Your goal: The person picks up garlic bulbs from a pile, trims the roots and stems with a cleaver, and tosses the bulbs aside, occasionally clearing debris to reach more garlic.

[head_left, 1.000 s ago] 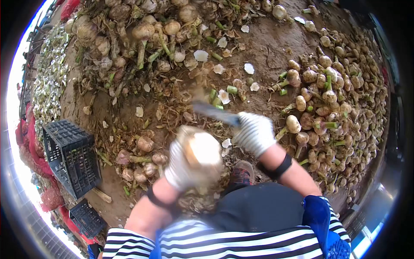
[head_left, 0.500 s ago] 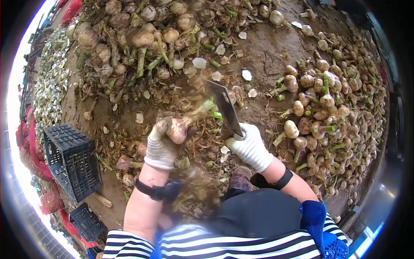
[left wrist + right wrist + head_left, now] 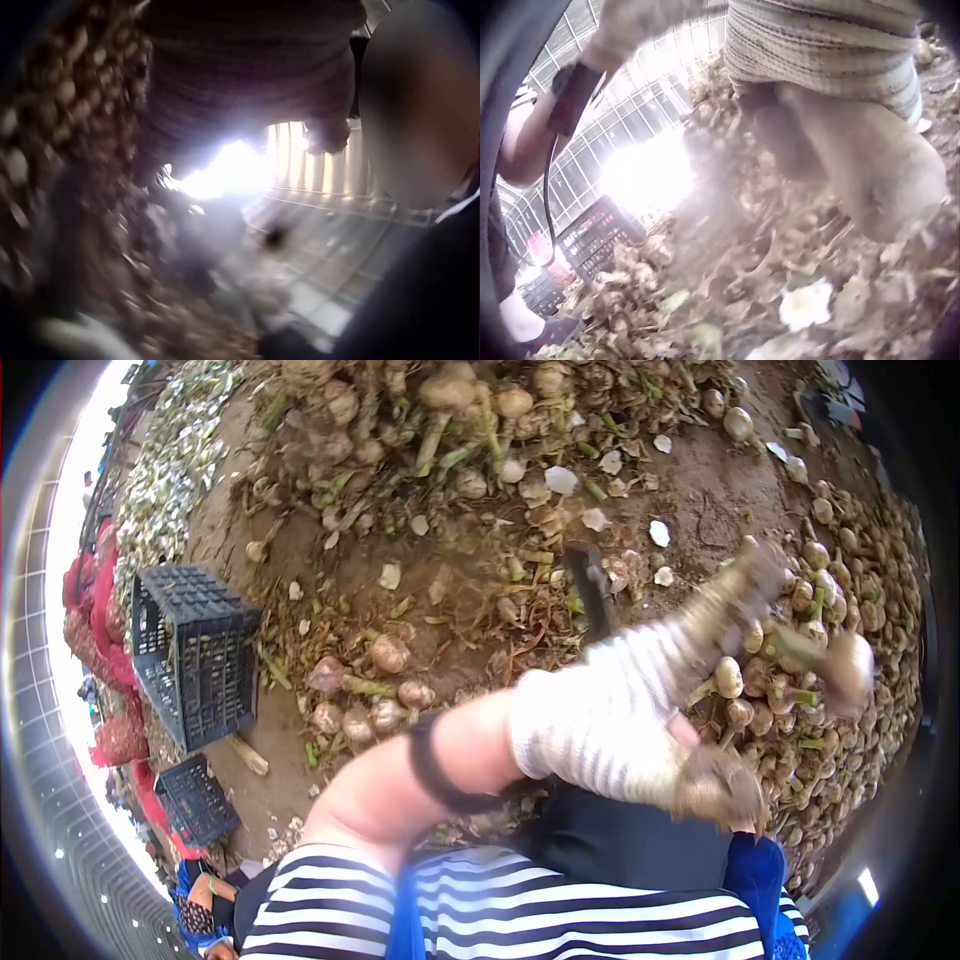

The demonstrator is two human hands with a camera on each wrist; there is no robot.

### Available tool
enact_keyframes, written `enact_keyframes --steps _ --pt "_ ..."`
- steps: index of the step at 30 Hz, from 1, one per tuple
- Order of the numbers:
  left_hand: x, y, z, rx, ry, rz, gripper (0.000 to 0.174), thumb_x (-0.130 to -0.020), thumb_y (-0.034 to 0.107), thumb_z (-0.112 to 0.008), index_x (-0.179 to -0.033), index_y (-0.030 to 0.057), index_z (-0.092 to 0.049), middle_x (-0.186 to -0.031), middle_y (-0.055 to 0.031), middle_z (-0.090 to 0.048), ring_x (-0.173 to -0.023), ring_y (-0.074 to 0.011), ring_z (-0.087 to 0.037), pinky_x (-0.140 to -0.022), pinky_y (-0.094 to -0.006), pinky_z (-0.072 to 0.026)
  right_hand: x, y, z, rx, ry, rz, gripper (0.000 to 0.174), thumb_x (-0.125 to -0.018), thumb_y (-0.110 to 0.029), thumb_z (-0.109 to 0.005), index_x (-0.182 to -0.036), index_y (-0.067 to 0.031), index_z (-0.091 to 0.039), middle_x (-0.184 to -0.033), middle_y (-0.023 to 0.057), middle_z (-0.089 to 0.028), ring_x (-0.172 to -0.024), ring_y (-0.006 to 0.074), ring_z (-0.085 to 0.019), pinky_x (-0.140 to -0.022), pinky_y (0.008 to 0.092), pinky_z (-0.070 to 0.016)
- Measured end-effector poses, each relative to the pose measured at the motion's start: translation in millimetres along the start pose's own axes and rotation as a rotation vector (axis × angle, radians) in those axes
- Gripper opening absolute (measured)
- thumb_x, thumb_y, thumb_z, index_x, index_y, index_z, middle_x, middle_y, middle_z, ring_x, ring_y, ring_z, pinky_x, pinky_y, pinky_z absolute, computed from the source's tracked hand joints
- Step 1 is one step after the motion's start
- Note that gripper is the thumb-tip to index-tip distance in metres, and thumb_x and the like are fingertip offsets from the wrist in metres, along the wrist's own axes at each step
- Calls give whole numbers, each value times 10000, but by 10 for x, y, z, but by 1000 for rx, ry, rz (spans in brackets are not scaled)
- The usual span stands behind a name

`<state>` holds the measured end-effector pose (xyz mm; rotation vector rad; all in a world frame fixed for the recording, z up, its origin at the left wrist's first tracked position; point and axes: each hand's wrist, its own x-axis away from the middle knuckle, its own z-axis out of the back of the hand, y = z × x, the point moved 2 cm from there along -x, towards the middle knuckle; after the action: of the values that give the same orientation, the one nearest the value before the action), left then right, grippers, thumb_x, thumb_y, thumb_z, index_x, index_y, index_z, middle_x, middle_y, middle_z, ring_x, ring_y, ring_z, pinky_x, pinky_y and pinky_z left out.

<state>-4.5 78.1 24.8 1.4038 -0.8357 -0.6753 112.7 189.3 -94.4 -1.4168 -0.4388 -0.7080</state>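
My left hand (image 3: 640,710), in a white knit glove with soiled fingertips, stretches across to the right with its fingers spread apart. Just beyond them a garlic bulb (image 3: 848,672) with its stem is blurred in the air over the right-hand garlic pile (image 3: 850,580). Dark in the left wrist view, the same glove (image 3: 247,75) holds nothing visible. The left arm covers my right hand in the head view, where the dark knife (image 3: 590,592) sticks out past the glove. In the right wrist view my right hand (image 3: 840,97) has its gloved fingers curled.
A heap of untrimmed garlic (image 3: 450,395) lies ahead. Several bulbs (image 3: 388,653) sit on the ground at left, near black crates (image 3: 215,660) and red net sacks (image 3: 100,620). Peels and stem bits (image 3: 806,304) litter the soil. Another person's arm (image 3: 205,890) shows at lower left.
My left hand gripped a garlic bulb by the knife, then swung right and let it go toward the right pile. The bulb's long stem has been cut short. The head view has shifted.
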Motion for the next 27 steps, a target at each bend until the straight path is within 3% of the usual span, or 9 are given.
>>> enact_keyframes --steps 2,5,8,12,14,20,24,26,27 --pt "-71 226 141 -65 189 -259 726 -753 63 -684 -1382 33 -321 -1307 -173 -464 -1138 -255 -509 -983 -357 -438 -65 -119 266 -174 95 65 105 -703 -65 -589 -798 -28 -614 -613 -21 -531 -539 55 -440 -480 247 -376" --pt "549 -393 1378 -894 445 684 786 -778 446 -667 -1341 -6 -354 -1209 -231 -539 -1097 -305 -558 -959 -365 -437 -76 107 493 -178 247 -31 110 -696 -56 -600 -799 -17 -608 -614 -23 -521 -517 60 -431 -470 220 -368" --pt "1170 -904 1534 -1240 -86 1286 930 -652 557 -720 -1331 21 -380 -1241 -222 -516 -1164 -329 -502 -1018 -413 -373 -34 218 346 -277 217 -121 114 -682 -50 -604 -789 -11 -608 -611 -15 -528 -515 72 -443 -474 234 -379" --pt "1271 -1239 1531 -1388 79 1038 899 -592 471 -789 -1292 42 -422 -1228 -203 -501 -1118 -304 -515 -985 -395 -404 -170 160 177 148 108 178 147 -692 -104 -562 -797 -27 -629 -603 89 -590 -488 213 -543 -514 331 -461" --pt "1219 -1432 1532 -813 335 513 833 -598 438 -796 -1255 64 -444 -1182 -154 -516 -1074 -269 -531 -962 -368 -424 -97 -85 145 409 190 352 144 -689 -123 -541 -778 -59 -636 -631 144 -600 -535 295 -577 -534 360 -477" --pt "487 -725 702 585 246 311 337 -852 265 -610 -1106 79 -491 -1090 -57 -592 -1046 -184 -541 -956 -339 -423 194 -705 91 956 139 626 168 -642 -241 -668 -672 -108 -570 -636 107 -571 -598 320 -590 -530 406 -466" --pt "434 -774 586 -97 57 251 453 -890 426 -520 -1149 54 -505 -1098 -93 -606 -1043 -215 -548 -957 -381 -419 289 -772 119 951 113 617 172 -655 -220 -662 -722 -95 -566 -665 114 -576 -629 319 -596 -552 409 -472" --pt "404 -965 472 1409 144 388 479 -899 470 -477 -1117 51 -555 -1025 -104 -633 -954 -223 -593 -894 -393 -465 307 -824 76 956 97 581 169 -679 -212 -653 -749 -87 -562 -686 121 -586 -663 318 -606 -575 407 -480" --pt "426 -863 343 1148 320 343 458 -899 459 -481 -1082 50 -577 -981 -110 -642 -897 -224 -608 -849 -384 -488 315 -852 35 920 82 607 168 -674 -207 -654 -750 -89 -563 -687 123 -585 -660 321 -605 -573 407 -480"
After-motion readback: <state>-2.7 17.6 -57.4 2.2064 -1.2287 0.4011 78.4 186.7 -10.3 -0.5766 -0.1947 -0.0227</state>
